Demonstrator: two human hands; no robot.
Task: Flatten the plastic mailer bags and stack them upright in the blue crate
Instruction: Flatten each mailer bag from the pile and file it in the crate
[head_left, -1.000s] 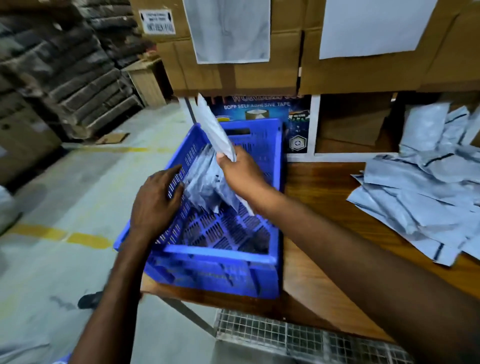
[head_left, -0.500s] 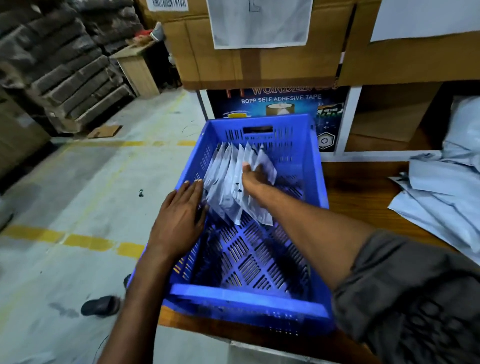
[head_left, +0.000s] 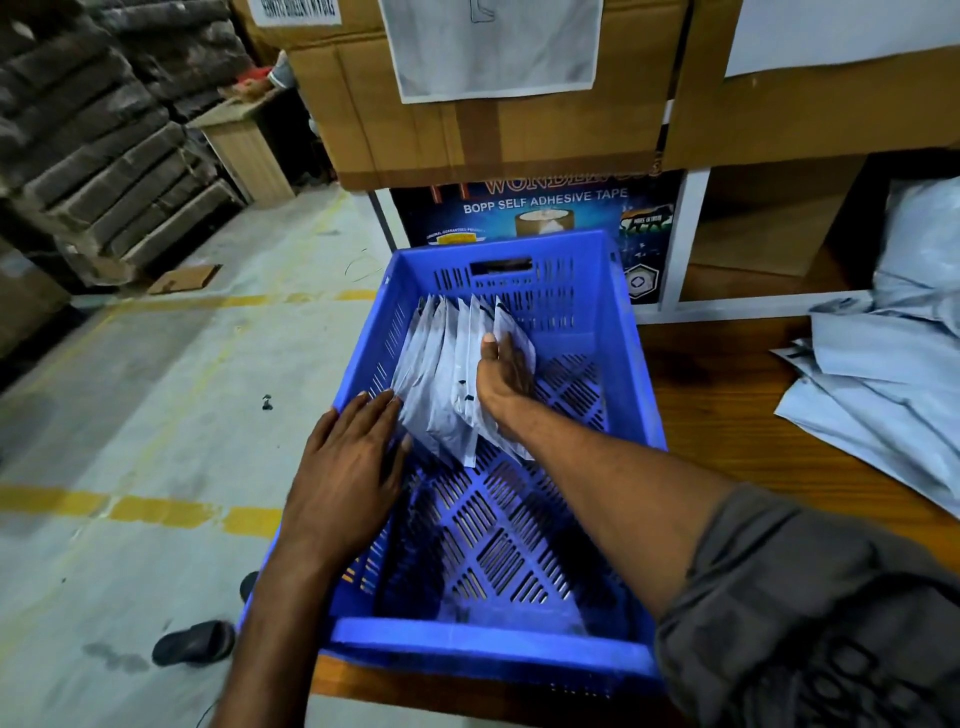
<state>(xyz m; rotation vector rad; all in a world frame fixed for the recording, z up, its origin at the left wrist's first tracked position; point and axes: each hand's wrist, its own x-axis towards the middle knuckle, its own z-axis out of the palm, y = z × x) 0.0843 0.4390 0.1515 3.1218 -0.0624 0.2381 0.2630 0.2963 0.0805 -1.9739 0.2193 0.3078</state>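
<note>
1. Inside the crate (head_left: 639, 395), the mailer held high a second ago now stands upright in the row (head_left: 441, 374) by the left wall; one more stacked.
2. Right hand (head_left: 506, 374) rests on the row, fingers hidden, grip unclear; left hand (head_left: 348, 467) lies flat, steadying its near edge.
3. Loose pile (head_left: 872, 384) waits on the wooden table (head_left: 727, 395); concrete floor (head_left: 156, 389), cartons (head_left: 493, 140) behind.

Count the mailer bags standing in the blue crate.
6 mailer bags visible, fanned upright in one row at the far left of the blue crate: outermost against the left wall, innermost at the right hand. Overlap may hide more.
</note>
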